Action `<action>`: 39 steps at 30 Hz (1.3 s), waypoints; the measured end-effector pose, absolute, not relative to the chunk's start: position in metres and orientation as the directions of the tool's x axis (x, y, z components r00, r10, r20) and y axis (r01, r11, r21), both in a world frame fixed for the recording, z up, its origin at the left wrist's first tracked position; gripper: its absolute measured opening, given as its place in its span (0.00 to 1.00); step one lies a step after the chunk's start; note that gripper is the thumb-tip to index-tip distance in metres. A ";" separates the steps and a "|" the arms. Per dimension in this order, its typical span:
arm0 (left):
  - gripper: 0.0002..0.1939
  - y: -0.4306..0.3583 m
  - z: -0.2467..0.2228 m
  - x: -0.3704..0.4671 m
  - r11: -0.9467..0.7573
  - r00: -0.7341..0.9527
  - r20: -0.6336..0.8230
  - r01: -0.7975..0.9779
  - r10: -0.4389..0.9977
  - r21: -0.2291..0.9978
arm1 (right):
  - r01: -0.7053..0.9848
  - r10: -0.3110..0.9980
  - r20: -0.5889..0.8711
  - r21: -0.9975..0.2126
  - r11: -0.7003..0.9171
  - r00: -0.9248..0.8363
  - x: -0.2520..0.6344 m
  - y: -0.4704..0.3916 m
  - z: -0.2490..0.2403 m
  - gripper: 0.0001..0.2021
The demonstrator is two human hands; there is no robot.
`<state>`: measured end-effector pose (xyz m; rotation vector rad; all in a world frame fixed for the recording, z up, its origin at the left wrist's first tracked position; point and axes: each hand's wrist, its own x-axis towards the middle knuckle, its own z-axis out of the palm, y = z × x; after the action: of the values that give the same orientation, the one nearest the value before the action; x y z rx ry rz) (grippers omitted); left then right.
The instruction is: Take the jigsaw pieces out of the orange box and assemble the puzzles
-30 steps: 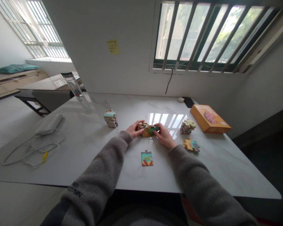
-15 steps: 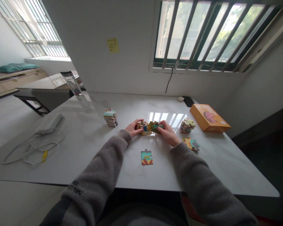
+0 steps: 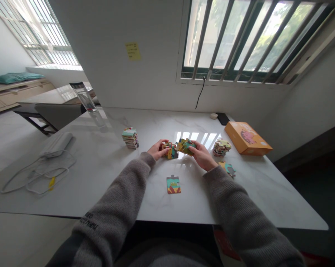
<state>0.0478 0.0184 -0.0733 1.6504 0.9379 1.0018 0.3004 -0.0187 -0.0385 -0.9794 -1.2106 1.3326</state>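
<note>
My left hand [image 3: 157, 150] is closed around a small pile of jigsaw puzzle pieces [image 3: 171, 151] near the middle of the table. Just to the right, my right hand [image 3: 202, 154] grips several more puzzle pieces [image 3: 185, 146], tilted, thumb on top. How many lie in each hand I cannot tell. One puzzle piece with a green animal on it [image 3: 173, 185] lies flat on the table nearer to me. Beyond my right wrist a few pieces [image 3: 227, 168] lie on the table, partly hidden by the sleeve.
A stack of puzzle pieces [image 3: 130, 138] stands at left, another stack [image 3: 222, 147] at right. An orange box [image 3: 248, 138] and a black phone [image 3: 223, 119] are at the right back. Leftward are a clear bottle [image 3: 86, 100] and a white power strip [image 3: 57, 144] with its cable.
My right hand has moved slightly right and turned the pieces so that more of their faces show. The pile at my left hand now shows more of its printed side.
</note>
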 end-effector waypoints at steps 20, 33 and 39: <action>0.32 0.013 -0.069 0.048 -0.313 0.368 0.223 0.205 0.903 0.928 | 0.377 0.866 0.339 -0.797 0.472 -0.368 0.285 -0.040 -0.030 0.10; 0.32 0.014 -0.067 0.049 -0.259 0.419 0.195 0.101 0.887 0.961 | 0.364 0.905 0.346 -0.832 0.418 -0.249 0.281 -0.036 -0.038 0.08; 0.32 0.015 -0.068 0.048 -0.268 0.368 0.191 0.170 0.910 0.948 | -0.166 0.986 0.164 -0.974 0.157 -0.029 0.297 -0.027 -0.033 0.17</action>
<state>0.0477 0.0149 -0.0680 1.6920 0.9673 0.9900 0.2970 -0.0269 -0.0327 -0.9511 -1.1906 1.1936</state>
